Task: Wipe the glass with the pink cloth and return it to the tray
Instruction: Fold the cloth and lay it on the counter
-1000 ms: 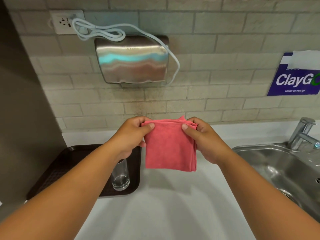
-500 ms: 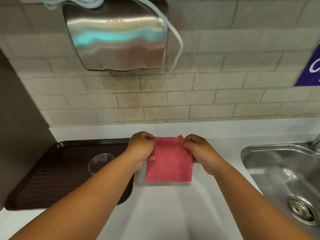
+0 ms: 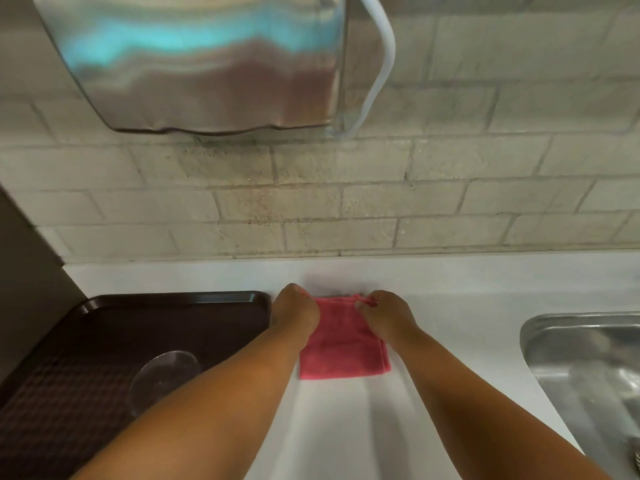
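The folded pink cloth (image 3: 341, 344) lies flat on the white counter (image 3: 460, 306), just right of the tray. My left hand (image 3: 294, 311) pinches its top left corner and my right hand (image 3: 386, 315) pinches its top right corner. The clear glass (image 3: 162, 377) stands upright on the dark brown tray (image 3: 173, 299) at the left, partly hidden behind my left forearm. Neither hand touches the glass.
A steel sink (image 3: 581, 358) is set into the counter at the right. A steel hand dryer (image 3: 204, 60) with a white cable (image 3: 379, 74) hangs on the tiled wall above. A dark panel (image 3: 24, 278) bounds the left side.
Both hands have lowered the cloth from mid-air down onto the counter, and it now lies flat. My view has tilted down and moved closer to the wall.
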The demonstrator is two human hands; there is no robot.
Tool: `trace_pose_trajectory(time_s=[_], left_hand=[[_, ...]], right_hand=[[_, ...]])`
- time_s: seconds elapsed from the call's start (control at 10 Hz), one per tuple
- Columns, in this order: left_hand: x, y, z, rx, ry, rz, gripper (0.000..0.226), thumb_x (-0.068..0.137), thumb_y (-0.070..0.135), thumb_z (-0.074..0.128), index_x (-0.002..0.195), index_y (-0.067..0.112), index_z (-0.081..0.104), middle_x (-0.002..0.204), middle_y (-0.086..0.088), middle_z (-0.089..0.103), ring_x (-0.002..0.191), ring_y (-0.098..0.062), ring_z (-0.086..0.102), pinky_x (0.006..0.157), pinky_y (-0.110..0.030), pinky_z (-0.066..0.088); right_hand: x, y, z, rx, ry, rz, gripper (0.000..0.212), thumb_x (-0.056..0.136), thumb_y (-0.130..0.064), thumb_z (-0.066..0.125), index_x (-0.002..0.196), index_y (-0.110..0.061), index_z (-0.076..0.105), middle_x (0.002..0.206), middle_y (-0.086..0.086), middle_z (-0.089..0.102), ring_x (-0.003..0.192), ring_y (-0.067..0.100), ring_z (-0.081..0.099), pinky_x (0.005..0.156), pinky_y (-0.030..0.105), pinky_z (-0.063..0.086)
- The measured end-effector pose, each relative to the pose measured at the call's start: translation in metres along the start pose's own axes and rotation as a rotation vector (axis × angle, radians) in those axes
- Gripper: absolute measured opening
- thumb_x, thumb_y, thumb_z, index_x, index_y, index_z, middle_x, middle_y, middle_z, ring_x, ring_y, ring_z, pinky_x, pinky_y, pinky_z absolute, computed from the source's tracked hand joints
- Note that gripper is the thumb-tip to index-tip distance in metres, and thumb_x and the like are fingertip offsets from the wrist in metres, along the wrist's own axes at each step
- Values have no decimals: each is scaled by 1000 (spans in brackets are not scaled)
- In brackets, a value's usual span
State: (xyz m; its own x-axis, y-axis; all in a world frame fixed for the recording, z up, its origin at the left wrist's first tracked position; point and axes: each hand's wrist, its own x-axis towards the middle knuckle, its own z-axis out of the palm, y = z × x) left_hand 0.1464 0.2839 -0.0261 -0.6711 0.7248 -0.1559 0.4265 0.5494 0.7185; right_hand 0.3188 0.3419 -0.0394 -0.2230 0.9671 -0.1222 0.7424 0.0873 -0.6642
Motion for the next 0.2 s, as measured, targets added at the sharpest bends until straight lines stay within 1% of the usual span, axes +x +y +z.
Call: trace_pose_trajectory(time_s=[0.1, 0.2], left_hand=[[15, -6, 9, 49, 15, 34, 14, 99, 15, 58, 99, 18, 72, 108, -8, 78, 93, -28, 69, 73, -31, 49], [18, -8, 11, 40, 25, 63, 14, 101, 19, 58, 108, 23, 69, 118, -7, 76, 96, -25, 65, 80, -34, 55]], right_hand=[[7, 2, 6, -21, 26, -18, 26, 96, -43, 59, 100, -21, 73, 98, -1, 71, 99, 26, 68, 80, 34, 50], [5, -1, 9, -15, 96, -9, 29, 96, -40, 58, 110, -21, 75, 113, 7, 66, 104, 30, 67, 90, 42, 56]])
